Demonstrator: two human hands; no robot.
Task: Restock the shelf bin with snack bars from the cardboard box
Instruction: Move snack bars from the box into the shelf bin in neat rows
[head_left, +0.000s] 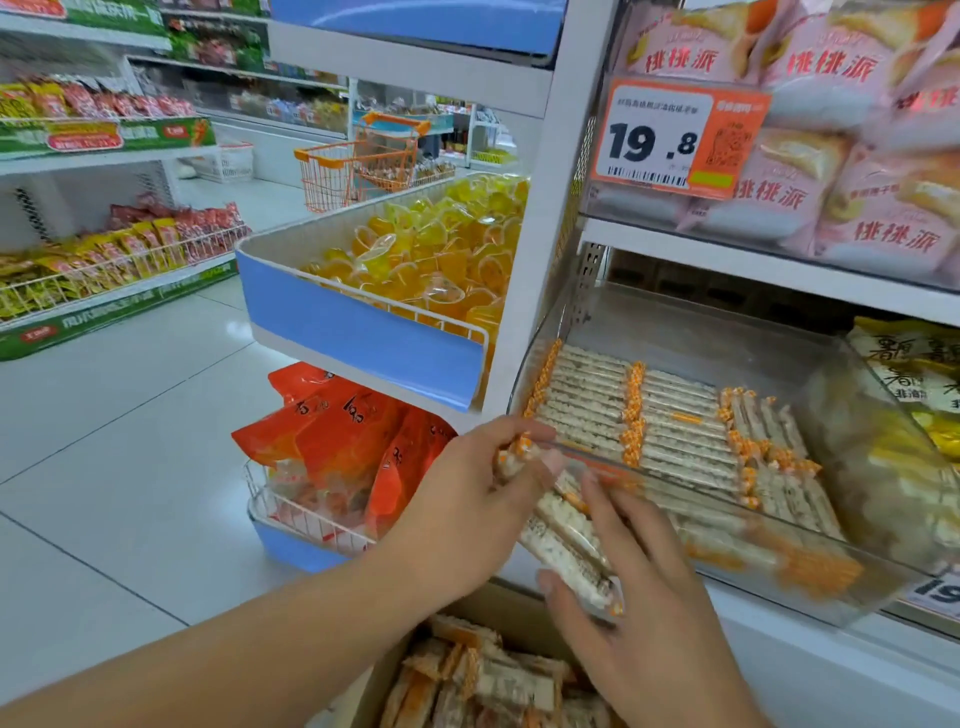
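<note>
A clear plastic shelf bin (810, 577) holds rows of pale snack bars (670, 426) with orange-and-white wrapper ends. Just in front of the bin's left corner, my left hand (467, 499) and my right hand (639, 587) together grip a stack of snack bars (566, 540), tilted, its upper end by the bin's rim. Below them, at the bottom edge, the open cardboard box (387, 670) shows several more loose bars (488, 680). My right forearm hides the box's right side.
A blue-fronted bin of yellow jelly cups (431, 249) hangs to the left, with orange bags (343, 441) in a wire basket under it. Pink pastry packs (831, 156) and a 19.8 price tag (670, 135) sit above. An orange trolley (363, 161) stands down the tiled aisle.
</note>
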